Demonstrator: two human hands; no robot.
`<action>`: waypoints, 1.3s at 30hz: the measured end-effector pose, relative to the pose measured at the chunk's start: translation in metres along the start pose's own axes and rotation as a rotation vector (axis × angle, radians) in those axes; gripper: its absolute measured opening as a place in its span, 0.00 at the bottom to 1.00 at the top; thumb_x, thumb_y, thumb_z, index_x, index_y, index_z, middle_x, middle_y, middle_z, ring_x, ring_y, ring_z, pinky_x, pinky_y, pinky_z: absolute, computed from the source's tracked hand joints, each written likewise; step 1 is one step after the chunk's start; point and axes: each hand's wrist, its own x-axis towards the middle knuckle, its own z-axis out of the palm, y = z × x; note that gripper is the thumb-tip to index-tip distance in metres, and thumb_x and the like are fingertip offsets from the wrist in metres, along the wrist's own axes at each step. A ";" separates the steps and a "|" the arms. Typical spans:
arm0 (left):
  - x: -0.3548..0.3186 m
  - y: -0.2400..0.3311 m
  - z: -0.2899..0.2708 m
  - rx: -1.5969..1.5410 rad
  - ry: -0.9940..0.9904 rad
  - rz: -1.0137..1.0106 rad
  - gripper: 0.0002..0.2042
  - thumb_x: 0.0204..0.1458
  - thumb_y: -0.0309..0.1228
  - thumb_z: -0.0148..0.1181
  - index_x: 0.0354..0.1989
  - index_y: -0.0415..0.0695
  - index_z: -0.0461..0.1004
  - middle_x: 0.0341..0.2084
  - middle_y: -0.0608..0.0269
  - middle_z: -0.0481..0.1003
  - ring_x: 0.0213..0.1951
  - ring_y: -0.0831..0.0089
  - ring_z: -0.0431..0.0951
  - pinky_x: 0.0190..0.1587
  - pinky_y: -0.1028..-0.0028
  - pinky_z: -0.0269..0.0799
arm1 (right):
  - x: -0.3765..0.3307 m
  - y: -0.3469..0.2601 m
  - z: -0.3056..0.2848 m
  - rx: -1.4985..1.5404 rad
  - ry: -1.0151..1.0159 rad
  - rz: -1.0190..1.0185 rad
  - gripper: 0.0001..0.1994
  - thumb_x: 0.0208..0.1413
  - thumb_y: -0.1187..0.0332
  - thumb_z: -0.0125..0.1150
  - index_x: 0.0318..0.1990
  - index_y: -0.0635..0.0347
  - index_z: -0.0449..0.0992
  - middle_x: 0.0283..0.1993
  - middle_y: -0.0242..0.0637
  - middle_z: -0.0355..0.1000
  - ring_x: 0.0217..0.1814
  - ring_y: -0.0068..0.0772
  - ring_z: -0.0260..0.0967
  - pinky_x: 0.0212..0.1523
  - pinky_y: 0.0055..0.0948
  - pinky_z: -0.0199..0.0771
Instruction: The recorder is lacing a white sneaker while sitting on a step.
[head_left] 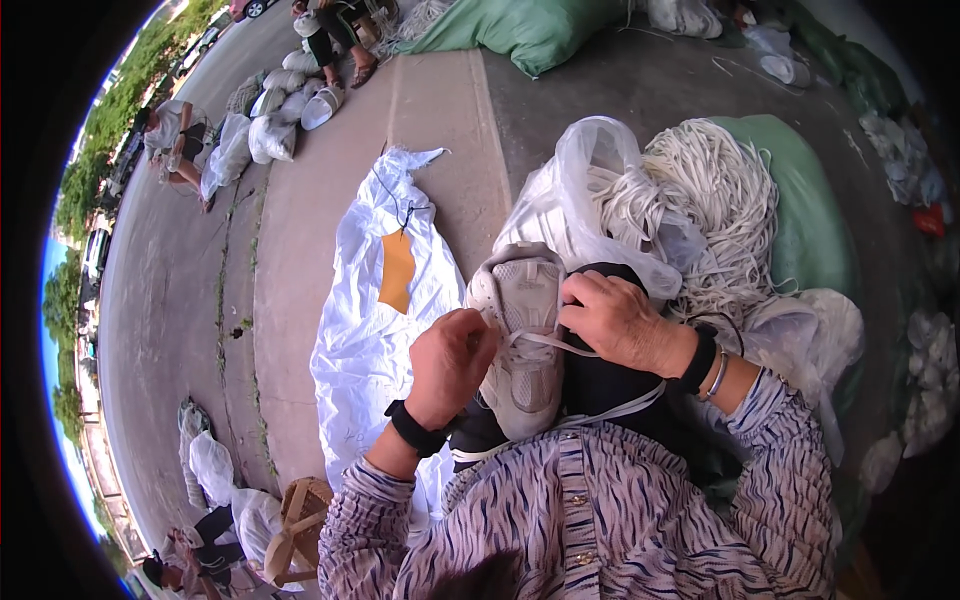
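A pale grey sneaker lies on my lap, its tongue and mesh facing up. A flat whitish shoelace crosses its middle and runs toward the right. My right hand is closed in a pinch at the shoe's right edge, with the lace passing at its fingers. At the left edge, my left hand is curled with its fingertips against the shoe; what they hold is hidden. Another length of lace lies across my dark trousers below the right wrist.
A large heap of whitish laces sits beyond my right hand, beside a clear plastic bag and a green sack. A crumpled white sack lies at the left. Several people sit farther off among bags.
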 end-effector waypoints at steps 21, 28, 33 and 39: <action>0.052 0.015 -0.044 0.216 -0.685 0.494 0.18 0.38 0.32 0.67 0.40 0.45 0.72 0.34 0.62 0.71 0.43 0.62 0.68 0.44 0.64 0.66 | 0.032 0.000 0.001 0.020 -0.374 0.058 0.06 0.45 0.67 0.57 0.27 0.57 0.79 0.35 0.37 0.68 0.43 0.40 0.65 0.41 0.38 0.70; 0.040 -0.024 -0.004 -0.324 -0.618 0.171 0.14 0.55 0.35 0.51 0.50 0.50 0.69 0.45 0.66 0.71 0.52 0.75 0.66 0.49 0.72 0.64 | 0.017 -0.009 0.015 -0.061 -0.199 0.063 0.05 0.44 0.69 0.57 0.25 0.60 0.76 0.34 0.40 0.67 0.44 0.42 0.64 0.42 0.39 0.69; 0.060 -0.011 -0.006 -0.430 -0.615 0.012 0.09 0.53 0.32 0.55 0.42 0.45 0.74 0.37 0.62 0.75 0.46 0.80 0.69 0.44 0.74 0.66 | 0.011 -0.006 0.021 0.026 -0.044 0.109 0.05 0.42 0.72 0.56 0.25 0.63 0.77 0.31 0.42 0.69 0.40 0.42 0.67 0.42 0.38 0.69; 0.054 -0.004 -0.009 -0.957 -0.322 -0.158 0.13 0.58 0.41 0.51 0.34 0.44 0.76 0.28 0.74 0.72 0.33 0.84 0.67 0.39 0.83 0.61 | 0.019 0.008 -0.001 0.851 0.292 0.424 0.06 0.60 0.71 0.46 0.34 0.61 0.70 0.28 0.30 0.70 0.25 0.14 0.64 0.24 0.19 0.64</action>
